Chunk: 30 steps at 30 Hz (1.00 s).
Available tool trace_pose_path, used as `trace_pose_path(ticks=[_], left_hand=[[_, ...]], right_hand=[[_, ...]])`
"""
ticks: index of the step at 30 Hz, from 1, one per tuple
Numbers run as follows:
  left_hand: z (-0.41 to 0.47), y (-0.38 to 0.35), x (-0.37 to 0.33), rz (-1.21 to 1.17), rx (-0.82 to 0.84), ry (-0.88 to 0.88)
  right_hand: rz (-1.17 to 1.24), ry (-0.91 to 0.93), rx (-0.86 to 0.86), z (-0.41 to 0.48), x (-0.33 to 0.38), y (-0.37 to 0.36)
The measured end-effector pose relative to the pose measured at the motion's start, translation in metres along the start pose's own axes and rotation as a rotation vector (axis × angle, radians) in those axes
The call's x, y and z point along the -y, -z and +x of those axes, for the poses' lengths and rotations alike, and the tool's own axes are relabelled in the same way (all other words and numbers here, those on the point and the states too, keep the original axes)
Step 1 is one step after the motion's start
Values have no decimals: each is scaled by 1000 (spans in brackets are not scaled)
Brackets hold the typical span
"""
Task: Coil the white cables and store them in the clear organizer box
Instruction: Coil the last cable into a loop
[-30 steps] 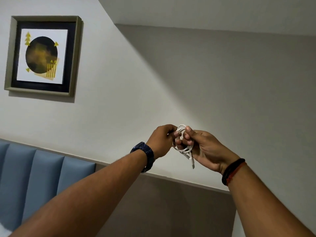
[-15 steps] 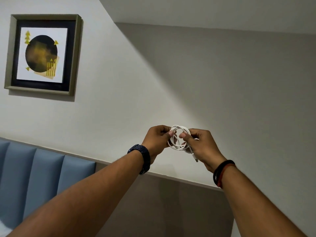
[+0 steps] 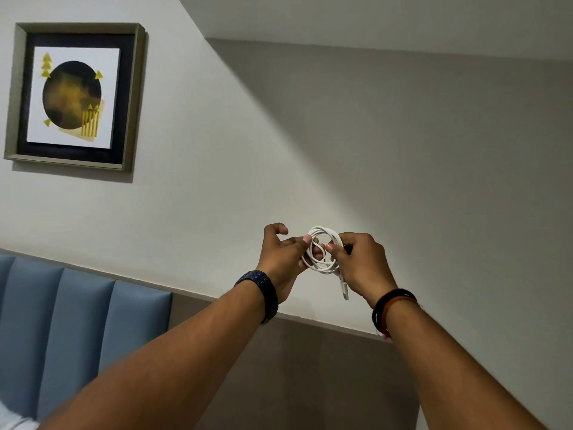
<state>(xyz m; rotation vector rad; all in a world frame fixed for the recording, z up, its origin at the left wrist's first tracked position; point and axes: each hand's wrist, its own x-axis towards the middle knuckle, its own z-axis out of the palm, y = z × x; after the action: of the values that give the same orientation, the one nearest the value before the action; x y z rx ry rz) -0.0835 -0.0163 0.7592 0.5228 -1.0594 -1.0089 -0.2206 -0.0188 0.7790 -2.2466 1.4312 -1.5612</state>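
Far left, high on the pale wall: framed picture, grey-green frame, dark mat, dark round shape with yellow marks on white. Hangs straight on the wall.

Lower left: blue padded headboard, vertical panels, running under a thin ledge. A sliver of white bedding at the bottom-left corner.

Centre-left: left forearm rises from the bottom edge. Dark blue watch on the wrist. Left hand held up in front of the wall, back of the hand toward the camera. Thumb and a fingertip pinch the left side of the coil; the index finger curls loose above, touching nothing. Grip: closed on the cable in a pinch.

Centre: white cable, wound into a small round coil of several loops, held in the air between the two hands, well clear of any surface. One loose end hangs down from the coil's lower right, ending in a white plug just beside the right palm.

Centre-right: right hand, fingers folded over the right side of the coil, thumb pressed on the loops. Grip: clenched on the cable. Black and red bands on the right wrist.

Right: shadowed grey wall, a darker panel below the ledge.
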Motion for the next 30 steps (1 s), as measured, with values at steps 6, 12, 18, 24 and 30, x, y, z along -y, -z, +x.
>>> trace_pose_path(ticks=[6, 12, 18, 24, 30], left_hand=[[-6, -7, -5, 71, 118, -46], [-3, -3, -4, 173, 116, -78], [-1, 3, -3, 399, 81, -137], [-2, 6, -1, 681, 115, -301], [1, 14, 9, 1016, 126, -376]], right_hand=[[18, -81, -92, 2, -4, 5], [142, -141, -177, 1, -2, 1], [251, -153, -189, -1, 3, -6], [332, -210, -134, -2, 1, -9], [322, -180, -105, -5, 0, -13]])
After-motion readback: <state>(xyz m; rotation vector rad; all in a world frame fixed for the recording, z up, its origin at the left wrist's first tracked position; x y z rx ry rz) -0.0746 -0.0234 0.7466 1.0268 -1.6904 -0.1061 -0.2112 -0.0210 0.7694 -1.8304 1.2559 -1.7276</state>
